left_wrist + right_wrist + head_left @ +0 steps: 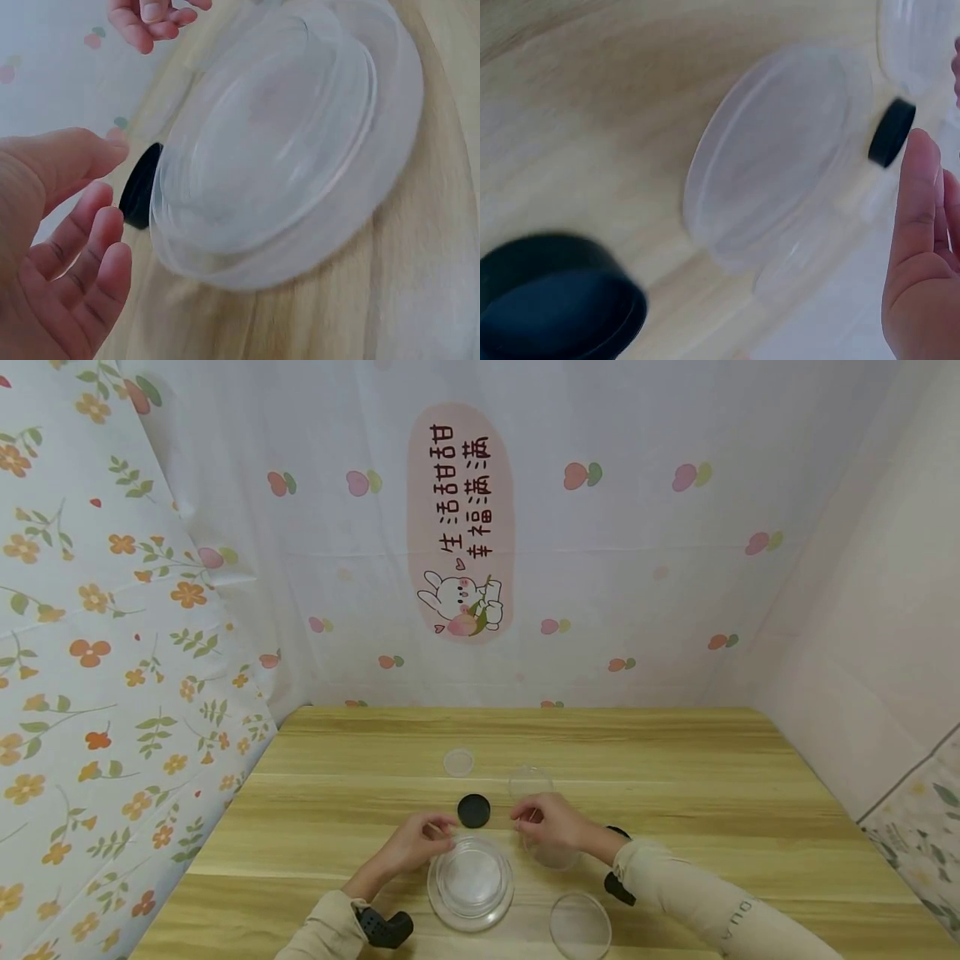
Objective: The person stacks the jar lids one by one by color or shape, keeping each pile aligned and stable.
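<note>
A stack of clear round plastic lids (471, 906) of differing sizes lies before me. My left hand (416, 845) is just beside its upper left rim, fingers loosely bent; in the left wrist view a gap parts the fingers from the stacked lids (262, 142). My right hand (557, 821) hovers over a clear round lid (557, 858), partly covering it in the head view. Its fingers look fairly straight in the right wrist view, where nothing shows in its grasp and the clear lid (780, 157) lies apart from it. Between the hands sits a black round lid (474, 811).
Farther back on the wooden table lie a small clear disc (459, 762) and a clear lid (529, 779). Another clear lid (581, 927) is near the front. A second black lid (562, 300) stands close to the right wrist. Printed cloth (637, 568) hangs behind the table.
</note>
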`<state>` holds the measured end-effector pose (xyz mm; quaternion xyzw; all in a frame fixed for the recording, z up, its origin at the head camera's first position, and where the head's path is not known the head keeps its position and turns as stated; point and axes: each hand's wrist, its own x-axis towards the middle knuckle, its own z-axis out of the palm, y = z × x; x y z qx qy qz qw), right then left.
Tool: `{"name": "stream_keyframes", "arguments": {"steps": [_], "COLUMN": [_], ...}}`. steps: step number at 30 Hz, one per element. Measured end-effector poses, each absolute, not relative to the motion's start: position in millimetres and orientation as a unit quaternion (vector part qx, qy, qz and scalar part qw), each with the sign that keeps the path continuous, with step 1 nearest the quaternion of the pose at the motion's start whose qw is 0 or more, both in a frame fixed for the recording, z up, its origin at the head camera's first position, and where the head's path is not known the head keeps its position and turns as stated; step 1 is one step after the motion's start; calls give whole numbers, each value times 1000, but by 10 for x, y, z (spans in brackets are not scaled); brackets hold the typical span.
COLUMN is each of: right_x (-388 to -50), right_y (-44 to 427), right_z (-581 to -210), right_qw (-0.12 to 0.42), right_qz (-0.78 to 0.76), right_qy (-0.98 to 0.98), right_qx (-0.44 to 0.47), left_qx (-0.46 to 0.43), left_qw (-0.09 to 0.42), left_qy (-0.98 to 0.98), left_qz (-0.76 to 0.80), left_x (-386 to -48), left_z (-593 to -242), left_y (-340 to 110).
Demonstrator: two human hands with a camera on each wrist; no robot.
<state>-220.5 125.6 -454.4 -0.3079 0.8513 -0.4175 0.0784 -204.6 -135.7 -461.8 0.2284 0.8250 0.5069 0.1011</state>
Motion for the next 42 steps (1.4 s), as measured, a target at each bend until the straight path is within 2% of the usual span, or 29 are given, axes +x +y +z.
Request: {"name": "stream_keyframes", "arguments": {"steps": [7,16,22,27,42], "right_x": [-2209,-2092,-2232,-2255,-2331], "right_y": [1466,1538,1695,1791,1960], "right_z": [-4430,-4166,-4385,-4431,-4608], "right_qw": [76,59,51,47,32], "right_qz": [-459,-494,-487,-502,-497], "right_qy": [847,841,848,844,852], "right_qx": [-257,-212,-202,-184,-161], "left_qx": [224,262,266,270,262], "left_qw": [94,88,91,103,147], "left_qy": [816,797,795,801,841], "left_qz": [524,538,538,525,451], "left_x": [-1962,-2069,-2210,-2358,-2479], "left_z": [-4281,-4166,-4289,-4473,-4552], "left_y": [-1146,-797,-624,-487,-294]}}
